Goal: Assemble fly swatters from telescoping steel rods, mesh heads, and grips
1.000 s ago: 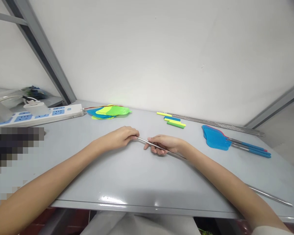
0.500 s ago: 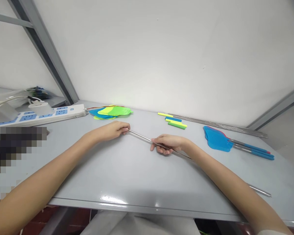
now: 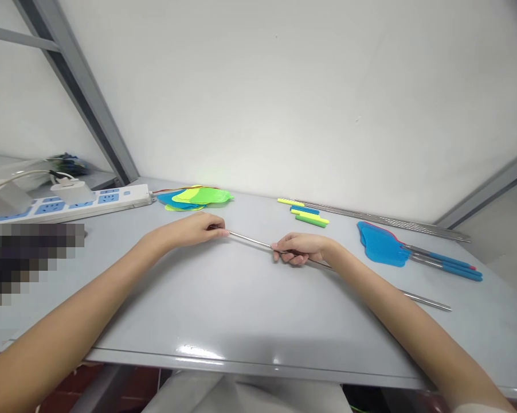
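- Now, in the head view, my left hand (image 3: 198, 228) is closed around one end of a metal rod (image 3: 252, 240), nearer me than the coloured tubes (image 3: 310, 217).
- My right hand (image 3: 304, 245) grips it farther right.
- Swatter heads (image 3: 202, 196) lie left of the tubes; blue swatters (image 3: 382, 246), right.

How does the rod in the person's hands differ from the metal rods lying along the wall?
The held rod is gripped by the left hand and right hand, while the wall rods lie on the table.
The held rod is single; the wall rods are several, side by side.
The right hand and forearm hide parts of the held rod; the wall rods are clear of both hands.
Both look thin, straight and silvery.
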Motion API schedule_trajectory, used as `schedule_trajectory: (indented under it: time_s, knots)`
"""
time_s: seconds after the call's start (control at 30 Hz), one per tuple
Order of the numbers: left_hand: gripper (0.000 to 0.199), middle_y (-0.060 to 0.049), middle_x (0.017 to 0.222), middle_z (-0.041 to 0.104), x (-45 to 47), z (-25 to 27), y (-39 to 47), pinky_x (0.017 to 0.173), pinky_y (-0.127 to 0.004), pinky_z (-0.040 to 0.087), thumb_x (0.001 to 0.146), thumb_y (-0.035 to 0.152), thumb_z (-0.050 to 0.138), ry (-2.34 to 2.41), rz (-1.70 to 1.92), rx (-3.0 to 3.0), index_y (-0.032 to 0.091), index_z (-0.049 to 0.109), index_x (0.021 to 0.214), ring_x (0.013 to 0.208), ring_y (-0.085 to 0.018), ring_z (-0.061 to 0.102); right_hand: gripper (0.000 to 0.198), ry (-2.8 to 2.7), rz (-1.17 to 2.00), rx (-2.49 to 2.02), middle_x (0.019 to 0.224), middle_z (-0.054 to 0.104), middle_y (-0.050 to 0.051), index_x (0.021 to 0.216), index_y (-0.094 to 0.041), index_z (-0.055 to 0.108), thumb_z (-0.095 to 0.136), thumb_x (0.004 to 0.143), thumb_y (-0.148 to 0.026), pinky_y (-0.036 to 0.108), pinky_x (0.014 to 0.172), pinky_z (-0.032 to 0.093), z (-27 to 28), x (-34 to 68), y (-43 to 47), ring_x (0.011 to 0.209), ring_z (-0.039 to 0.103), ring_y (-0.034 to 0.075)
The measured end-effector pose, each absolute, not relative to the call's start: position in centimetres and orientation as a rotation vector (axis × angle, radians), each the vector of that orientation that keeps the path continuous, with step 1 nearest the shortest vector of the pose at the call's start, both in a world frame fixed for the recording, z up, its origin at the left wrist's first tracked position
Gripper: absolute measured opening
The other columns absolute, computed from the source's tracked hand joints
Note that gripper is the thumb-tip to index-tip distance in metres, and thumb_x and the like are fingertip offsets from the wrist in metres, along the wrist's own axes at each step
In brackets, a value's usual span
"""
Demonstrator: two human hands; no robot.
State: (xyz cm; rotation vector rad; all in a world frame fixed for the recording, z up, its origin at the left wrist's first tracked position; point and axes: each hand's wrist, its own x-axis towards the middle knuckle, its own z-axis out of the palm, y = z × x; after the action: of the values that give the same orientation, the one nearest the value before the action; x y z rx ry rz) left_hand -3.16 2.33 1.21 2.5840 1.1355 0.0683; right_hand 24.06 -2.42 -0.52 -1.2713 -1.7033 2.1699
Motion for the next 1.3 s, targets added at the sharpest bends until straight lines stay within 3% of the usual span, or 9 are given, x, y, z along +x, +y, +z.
schedule_trajectory:
  time_s: [0.2, 0.77, 1.3]
  knots:
    - [0.042, 0.0, 0.054, 0.046, -1.9, 0.4, 1.4, 0.044, -0.021, 0.027, 0.078, 0.05, 0.027, 1.056, 0.081, 2.658, 0.018, 0.046, 0.06, 0.049, -0.011, 0.041, 0.029, -1.702, 2.187, -1.296, 0.051, 0.027, -0.006, 0.075, -0.011, 0.05, 0.047, 0.075, -0.04, 0.014, 0.031, 0.017, -0.5, 23.8, -2.5, 0.036, 0.021, 0.0]
    - [0.035, -0.002, 0.069, 0.051, -0.8, -0.4, 0.6, 0.058, -0.023, 0.033, 0.083, 0.04, 0.022, 1.014, 0.189, 2.81, 0.018, 0.045, 0.07, 0.062, -0.013, 0.047, 0.029, -1.665, 2.217, -1.254, 0.051, 0.026, -0.007, 0.075, -0.012, 0.049, 0.047, 0.075, -0.041, 0.013, 0.03, 0.017, -1.1, 24.0, -2.2, 0.036, 0.02, 0.0]
    - [0.035, 0.0, 0.068, 0.054, -0.5, -0.6, 0.0, 0.064, -0.025, 0.03, 0.085, 0.038, 0.02, 1.047, 0.144, 2.824, 0.019, 0.045, 0.068, 0.062, -0.013, 0.048, 0.03, -1.689, 2.138, -1.282, 0.05, 0.024, -0.007, 0.074, -0.011, 0.05, 0.046, 0.075, -0.041, 0.013, 0.029, 0.014, -1.1, 23.8, -2.4, 0.036, 0.016, 0.0]
